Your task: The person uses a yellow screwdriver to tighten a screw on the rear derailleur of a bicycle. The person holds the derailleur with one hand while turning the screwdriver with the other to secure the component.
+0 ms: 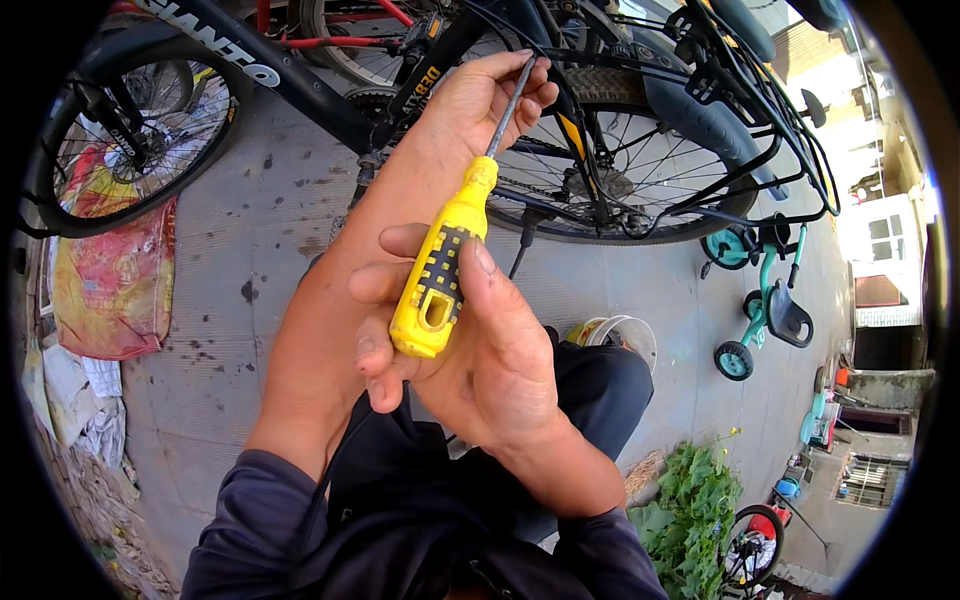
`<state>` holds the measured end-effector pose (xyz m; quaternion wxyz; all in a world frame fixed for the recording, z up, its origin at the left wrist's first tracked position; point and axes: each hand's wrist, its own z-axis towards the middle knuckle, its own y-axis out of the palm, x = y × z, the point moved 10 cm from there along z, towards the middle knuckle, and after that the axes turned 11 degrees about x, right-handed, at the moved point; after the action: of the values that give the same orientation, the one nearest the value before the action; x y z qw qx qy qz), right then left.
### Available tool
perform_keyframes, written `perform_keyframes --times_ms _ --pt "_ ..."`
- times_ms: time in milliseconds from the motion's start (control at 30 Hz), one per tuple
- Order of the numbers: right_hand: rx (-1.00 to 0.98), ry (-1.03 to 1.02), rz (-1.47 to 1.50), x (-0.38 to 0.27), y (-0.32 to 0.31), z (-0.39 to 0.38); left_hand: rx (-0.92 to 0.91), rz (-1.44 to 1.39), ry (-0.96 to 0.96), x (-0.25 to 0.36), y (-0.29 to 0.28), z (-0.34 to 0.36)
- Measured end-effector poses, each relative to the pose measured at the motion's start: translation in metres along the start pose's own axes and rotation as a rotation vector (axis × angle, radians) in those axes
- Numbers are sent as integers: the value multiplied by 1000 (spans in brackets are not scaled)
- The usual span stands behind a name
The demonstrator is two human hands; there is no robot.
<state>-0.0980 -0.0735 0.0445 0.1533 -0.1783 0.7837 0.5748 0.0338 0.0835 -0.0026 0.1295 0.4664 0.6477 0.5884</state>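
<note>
A screwdriver with a yellow and black handle slants up across the middle, its thin metal shaft pointing away from me. My right hand holds the handle loosely, thumb on one side and bent fingers on the other. Farther up, my left hand has its fingers curled around the end of the shaft. Its fingertips are by the frame of a black bicycle, above the rear wheel. Whatever the screwdriver's tip meets there is too small to make out.
Another bicycle wheel stands at the far left beside a red and yellow sack. A white bucket is by my right knee. To the right are a teal tricycle and a leafy plant.
</note>
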Motion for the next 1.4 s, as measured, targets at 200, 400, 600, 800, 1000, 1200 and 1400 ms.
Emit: perform_keyframes --times_ms 200,400,600,800,1000,1200,1400 --pt "237 -29 -319 -1 -19 -2 47 3 -14 -1 -3 3" --pt "286 -47 -419 -10 -23 -2 16 -15 -51 -2 -3 4" --pt "243 -1 -339 -5 -22 1 1 -2 -50 -2 -1 3" --pt "56 7 -105 -2 -8 5 -18 9 -33 0 -2 3" --pt "245 -84 -262 -6 -24 2 7 6 6 1 -2 2" --pt "274 -103 -230 -11 -25 2 -23 -5 21 1 -3 6" --pt "202 -82 -264 -10 -24 0 -34 -6 12 -1 1 4"
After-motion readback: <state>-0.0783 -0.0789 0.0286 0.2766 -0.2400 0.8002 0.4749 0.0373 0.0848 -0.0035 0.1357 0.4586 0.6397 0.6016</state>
